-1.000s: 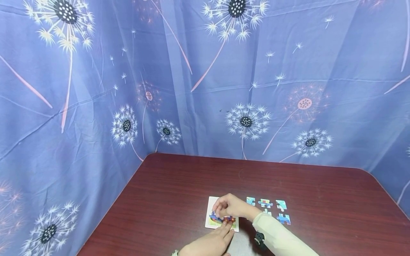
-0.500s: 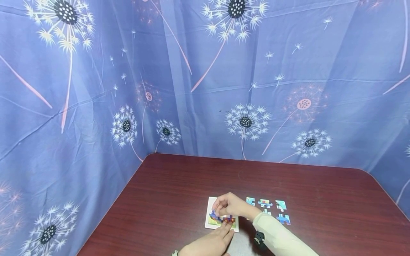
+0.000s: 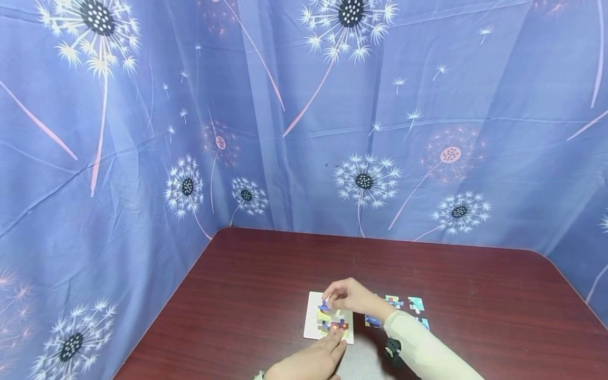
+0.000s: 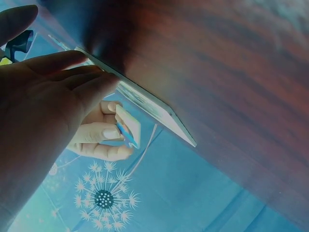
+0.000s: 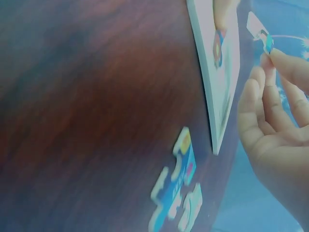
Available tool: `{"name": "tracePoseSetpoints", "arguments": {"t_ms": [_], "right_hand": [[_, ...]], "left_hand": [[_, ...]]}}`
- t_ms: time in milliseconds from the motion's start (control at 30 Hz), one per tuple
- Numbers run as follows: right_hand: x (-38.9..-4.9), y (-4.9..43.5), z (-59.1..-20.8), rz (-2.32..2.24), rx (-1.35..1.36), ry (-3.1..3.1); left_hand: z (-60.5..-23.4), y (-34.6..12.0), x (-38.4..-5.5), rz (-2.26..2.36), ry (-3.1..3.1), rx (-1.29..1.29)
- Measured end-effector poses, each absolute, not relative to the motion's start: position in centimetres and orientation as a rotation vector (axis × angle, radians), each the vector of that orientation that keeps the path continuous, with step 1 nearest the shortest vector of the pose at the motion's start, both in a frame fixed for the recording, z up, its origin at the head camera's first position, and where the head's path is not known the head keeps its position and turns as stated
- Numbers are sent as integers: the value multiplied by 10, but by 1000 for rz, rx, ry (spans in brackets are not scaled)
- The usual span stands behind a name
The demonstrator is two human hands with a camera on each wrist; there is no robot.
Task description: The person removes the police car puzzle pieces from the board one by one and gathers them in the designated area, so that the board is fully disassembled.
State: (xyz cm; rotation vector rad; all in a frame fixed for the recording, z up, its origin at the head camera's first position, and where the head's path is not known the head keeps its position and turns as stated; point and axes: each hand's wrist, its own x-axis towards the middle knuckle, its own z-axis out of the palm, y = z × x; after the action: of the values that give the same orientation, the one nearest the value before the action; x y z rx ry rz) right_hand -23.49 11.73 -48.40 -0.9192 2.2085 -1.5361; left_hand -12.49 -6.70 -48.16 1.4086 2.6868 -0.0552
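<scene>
The puzzle piece [image 3: 324,312] was in the air above the tray [image 3: 311,326], over the left part of its white base as the head view showed it. It sat at the very tips of the right hand [image 3: 350,296], on the side of that grip nearer the tray's left edge. Thumb and finger pinched it by an edge, and most of it stuck out past them. This grip was nearly closed, parted only by the piece between the fingertips; the other fingers were bent. Both wrist views showed a gap between the held piece and the tray's surface, so the 2 were not touching. The held piece carried a blue knob and a patch of yellow.

The left hand [image 3: 314,361] reached in from the tray's near side with its fingers extended, their tips resting on a red-brown piece [image 3: 339,326] in the tray's near right part. This grip pinched nothing, and the left wrist view showed its thumb well apart from its fingers.

To the right of the tray, several loose pieces lay on the counter [image 3: 256,285], some partly hidden by a cream sleeve [image 3: 423,340]. Among them, a blue piece [image 3: 373,321] was near the tray and a pale blue piece [image 3: 416,304] lay farther off. Beyond the tray, past the counter's far edge, hung a blue curtain [image 3: 304,174] with printed dandelions.
</scene>
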Motion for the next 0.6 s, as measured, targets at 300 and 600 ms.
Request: {"name": "tracePoseSetpoints", "arguments": {"t_ms": [300,600], "right_hand": [[-231,138,-477,-1587,-819,2226],[-228,164,-480,-1612,-702,2229]], "left_hand": [[-480,-68,-124,-59,2708,1432],[-483,-68,-125,-21,2703,1395]]}}
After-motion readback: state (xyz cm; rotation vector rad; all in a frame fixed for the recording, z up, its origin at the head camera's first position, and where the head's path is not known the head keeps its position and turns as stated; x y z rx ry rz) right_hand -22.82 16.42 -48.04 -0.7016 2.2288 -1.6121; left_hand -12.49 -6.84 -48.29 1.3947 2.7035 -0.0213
